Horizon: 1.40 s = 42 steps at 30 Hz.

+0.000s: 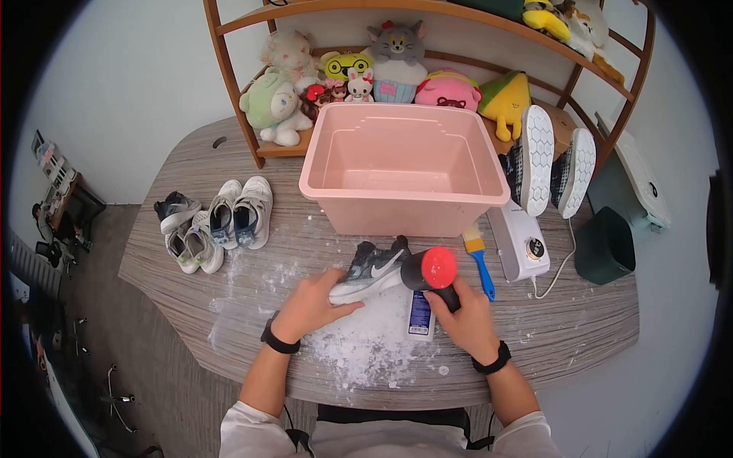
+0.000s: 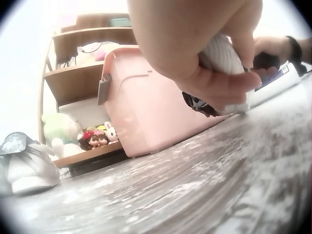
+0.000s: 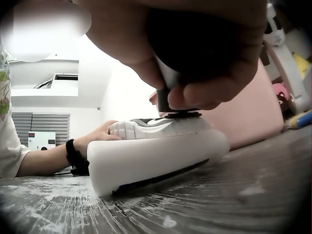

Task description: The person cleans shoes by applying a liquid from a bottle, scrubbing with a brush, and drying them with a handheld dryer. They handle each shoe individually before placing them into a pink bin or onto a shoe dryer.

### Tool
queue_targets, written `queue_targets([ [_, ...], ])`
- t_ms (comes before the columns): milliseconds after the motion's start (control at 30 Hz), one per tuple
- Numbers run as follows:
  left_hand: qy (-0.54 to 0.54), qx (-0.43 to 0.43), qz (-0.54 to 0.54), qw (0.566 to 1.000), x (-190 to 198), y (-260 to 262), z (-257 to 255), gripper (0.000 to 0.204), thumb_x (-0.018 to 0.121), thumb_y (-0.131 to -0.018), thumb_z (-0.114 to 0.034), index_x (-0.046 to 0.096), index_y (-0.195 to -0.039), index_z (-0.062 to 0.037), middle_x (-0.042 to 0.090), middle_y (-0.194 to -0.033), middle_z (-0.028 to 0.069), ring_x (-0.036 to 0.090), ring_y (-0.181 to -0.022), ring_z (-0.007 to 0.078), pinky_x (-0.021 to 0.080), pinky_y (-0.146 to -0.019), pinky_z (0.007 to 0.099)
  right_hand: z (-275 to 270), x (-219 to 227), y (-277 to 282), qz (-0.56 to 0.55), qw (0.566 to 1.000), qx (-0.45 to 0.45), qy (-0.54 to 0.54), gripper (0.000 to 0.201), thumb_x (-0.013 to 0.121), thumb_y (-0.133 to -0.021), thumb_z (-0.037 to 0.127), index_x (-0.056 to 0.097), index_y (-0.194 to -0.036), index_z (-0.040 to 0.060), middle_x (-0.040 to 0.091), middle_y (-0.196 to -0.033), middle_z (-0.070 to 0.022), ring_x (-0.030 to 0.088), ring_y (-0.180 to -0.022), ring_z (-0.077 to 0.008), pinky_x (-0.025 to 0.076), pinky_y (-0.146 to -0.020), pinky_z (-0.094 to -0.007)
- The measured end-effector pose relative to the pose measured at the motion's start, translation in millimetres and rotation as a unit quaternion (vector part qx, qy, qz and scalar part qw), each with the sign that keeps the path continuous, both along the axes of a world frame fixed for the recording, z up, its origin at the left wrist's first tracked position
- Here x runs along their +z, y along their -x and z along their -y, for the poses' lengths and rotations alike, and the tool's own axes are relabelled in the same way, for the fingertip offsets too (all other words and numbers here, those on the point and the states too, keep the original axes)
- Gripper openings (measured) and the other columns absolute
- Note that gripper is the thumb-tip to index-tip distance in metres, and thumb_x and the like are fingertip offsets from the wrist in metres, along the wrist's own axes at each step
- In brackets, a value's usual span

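Note:
A dark grey and white sneaker [image 1: 372,271] lies on its side on the table, below the pink tub. My left hand [image 1: 311,309] grips its sole end, and in the left wrist view the fingers [image 2: 219,90] curl round the white sole. My right hand [image 1: 467,320] holds a black tool with a red round top [image 1: 439,268], its fingers round the handle. In the right wrist view the tool's dark lower end [image 3: 183,114] meets the shoe's side. A white bottle with a blue label [image 1: 420,317] lies beside the right hand.
The pink tub [image 1: 408,214] stands behind the shoe. Several small shoes [image 1: 252,214] are at the left. A blue-handled brush [image 1: 481,263], a white shoe dryer [image 1: 521,244] bearing two shoes and a dark green bin [image 1: 605,248] are at the right. White residue covers the tabletop's middle.

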<state>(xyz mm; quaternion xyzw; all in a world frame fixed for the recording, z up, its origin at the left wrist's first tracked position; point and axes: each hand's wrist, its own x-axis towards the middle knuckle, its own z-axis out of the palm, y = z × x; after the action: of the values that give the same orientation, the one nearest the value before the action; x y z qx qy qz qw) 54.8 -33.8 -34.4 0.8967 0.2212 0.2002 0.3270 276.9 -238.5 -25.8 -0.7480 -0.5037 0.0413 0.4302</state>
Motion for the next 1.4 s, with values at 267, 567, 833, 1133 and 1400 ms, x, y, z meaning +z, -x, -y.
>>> queue_targets([
  [267, -0.063, -0.025, 0.102, 0.992, -3, -3, 5, 0.049, 0.092, -0.076, -0.036, 0.07, -0.101, 0.0006, 0.072, -0.088, 0.0196, 0.073, -0.076, 0.0351, 0.058, -0.068, 0.0374, -1, -4, -10, 0.018, 0.998, -0.05, 0.017, 0.037, 0.081, -0.088, 0.025, 0.065, -0.11, 0.0008, 0.07, -0.076, -0.0215, 0.071, -0.069, -0.0409, 0.055, -0.059, -0.0452],
  [567, -0.117, -0.04, 0.148, 0.981, -6, -8, 12, 0.046, 0.096, -0.071, -0.031, 0.07, -0.094, -0.0007, 0.068, -0.075, 0.0136, 0.069, -0.064, 0.0288, 0.053, -0.057, 0.0347, 0, 0, 6, 0.049, 0.998, 0.029, -0.019, 0.037, 0.083, -0.087, 0.025, 0.066, -0.11, 0.0017, 0.072, -0.082, -0.0216, 0.072, -0.07, -0.0396, 0.056, -0.059, -0.0438],
  [833, -0.111, -0.055, 0.138, 0.983, -4, -6, 14, 0.04, 0.091, -0.079, -0.031, 0.07, -0.098, -0.0023, 0.069, -0.082, 0.0125, 0.07, -0.072, 0.0311, 0.056, -0.063, 0.0377, 0, -3, -4, 0.026, 0.999, -0.022, 0.012, 0.039, 0.083, -0.087, 0.025, 0.066, -0.113, 0.0015, 0.072, -0.085, -0.0205, 0.072, -0.072, -0.0397, 0.056, -0.06, -0.0436],
  [1133, -0.147, -0.049, 0.155, 0.976, -7, -7, 13, 0.043, 0.095, -0.073, -0.029, 0.07, -0.094, -0.0011, 0.069, -0.077, 0.0139, 0.07, -0.065, 0.0302, 0.054, -0.057, 0.0357, 2, 11, 11, -0.094, 0.993, 0.077, 0.01, 0.034, 0.082, -0.088, 0.016, 0.067, -0.114, -0.0003, 0.073, -0.086, -0.0199, 0.073, -0.074, -0.0351, 0.057, -0.066, -0.0381],
  [1400, -0.158, -0.053, 0.156, 0.974, -9, -8, 15, 0.041, 0.091, -0.077, -0.03, 0.068, -0.097, -0.0027, 0.068, -0.082, 0.0102, 0.069, -0.071, 0.0289, 0.056, -0.061, 0.0368, 6, 11, 12, -0.105, 0.986, 0.131, -0.012, 0.032, 0.082, -0.087, 0.015, 0.069, -0.112, -0.0004, 0.072, -0.085, -0.0169, 0.071, -0.07, -0.0261, 0.055, -0.066, -0.0342],
])
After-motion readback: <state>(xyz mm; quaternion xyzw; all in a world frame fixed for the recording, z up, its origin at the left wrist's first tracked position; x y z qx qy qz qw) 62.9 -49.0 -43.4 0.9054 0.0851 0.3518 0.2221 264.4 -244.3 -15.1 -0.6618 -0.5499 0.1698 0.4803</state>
